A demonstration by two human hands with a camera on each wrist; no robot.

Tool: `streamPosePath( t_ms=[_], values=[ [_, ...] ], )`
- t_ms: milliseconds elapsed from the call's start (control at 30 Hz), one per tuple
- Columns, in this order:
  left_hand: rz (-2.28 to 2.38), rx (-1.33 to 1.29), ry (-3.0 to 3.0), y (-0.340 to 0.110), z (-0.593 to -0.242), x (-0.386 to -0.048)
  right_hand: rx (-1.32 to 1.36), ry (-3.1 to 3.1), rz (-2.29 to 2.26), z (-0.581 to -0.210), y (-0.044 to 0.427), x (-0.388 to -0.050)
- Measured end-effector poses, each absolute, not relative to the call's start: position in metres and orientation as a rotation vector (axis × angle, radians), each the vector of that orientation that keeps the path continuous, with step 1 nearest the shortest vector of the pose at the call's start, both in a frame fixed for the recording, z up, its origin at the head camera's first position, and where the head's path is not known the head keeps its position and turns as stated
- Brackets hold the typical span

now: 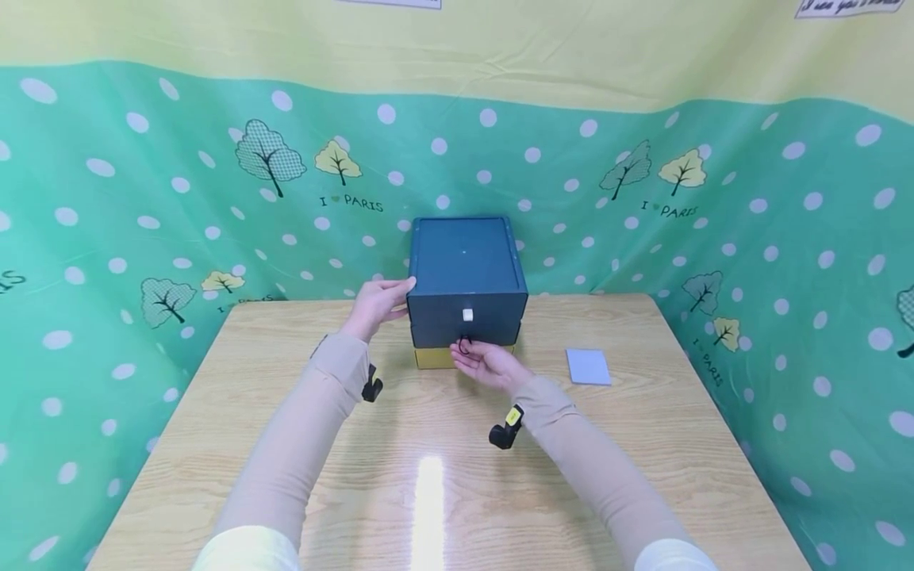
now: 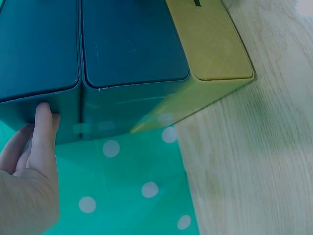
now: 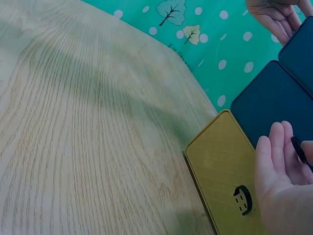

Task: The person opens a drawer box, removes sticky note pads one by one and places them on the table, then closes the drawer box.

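A stack of drawers point(image 1: 464, 254) stands at the table's back, its two upper drawers dark blue and the bottom drawer point(image 1: 432, 359) yellow. My left hand point(image 1: 378, 308) rests against the left side of the top drawer; the left wrist view shows its fingers point(image 2: 43, 127) fairly straight against that side. My right hand point(image 1: 489, 366) is palm up at the front. Between its thumb and fingers it pinches the black loop handle point(image 3: 297, 148) of the middle blue drawer. A white handle point(image 1: 467, 315) is on the top drawer, and another black handle point(image 3: 243, 199) on the yellow one.
A flat pale-blue square point(image 1: 589, 366) lies on the wooden table point(image 1: 343, 476), right of the stack. Close behind hangs a green and yellow printed cloth point(image 1: 457, 127), which also runs along both sides of the table.
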State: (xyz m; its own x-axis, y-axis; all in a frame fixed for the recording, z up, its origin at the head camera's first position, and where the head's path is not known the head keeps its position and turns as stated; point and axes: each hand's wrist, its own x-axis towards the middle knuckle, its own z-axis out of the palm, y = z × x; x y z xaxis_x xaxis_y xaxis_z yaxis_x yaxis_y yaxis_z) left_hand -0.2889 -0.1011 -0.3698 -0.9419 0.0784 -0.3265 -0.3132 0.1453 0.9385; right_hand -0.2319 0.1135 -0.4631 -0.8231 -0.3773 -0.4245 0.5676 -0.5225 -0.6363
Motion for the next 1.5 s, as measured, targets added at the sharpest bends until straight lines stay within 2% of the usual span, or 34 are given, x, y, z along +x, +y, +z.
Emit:
streamPosePath(
  t_ms=[300,1500],
  values=[
    [1.85,-0.228,2.143,-0.1011,-0.3689,-0.2893,0.272,1.114,-2.317,-0.4635,0.1136,-0.2318],
    [1.872,-0.236,2.123,-0.101,-0.3695,-0.2878,0.371,1.154,-2.277,-0.461,0.1141,-0.2298]
  ],
)
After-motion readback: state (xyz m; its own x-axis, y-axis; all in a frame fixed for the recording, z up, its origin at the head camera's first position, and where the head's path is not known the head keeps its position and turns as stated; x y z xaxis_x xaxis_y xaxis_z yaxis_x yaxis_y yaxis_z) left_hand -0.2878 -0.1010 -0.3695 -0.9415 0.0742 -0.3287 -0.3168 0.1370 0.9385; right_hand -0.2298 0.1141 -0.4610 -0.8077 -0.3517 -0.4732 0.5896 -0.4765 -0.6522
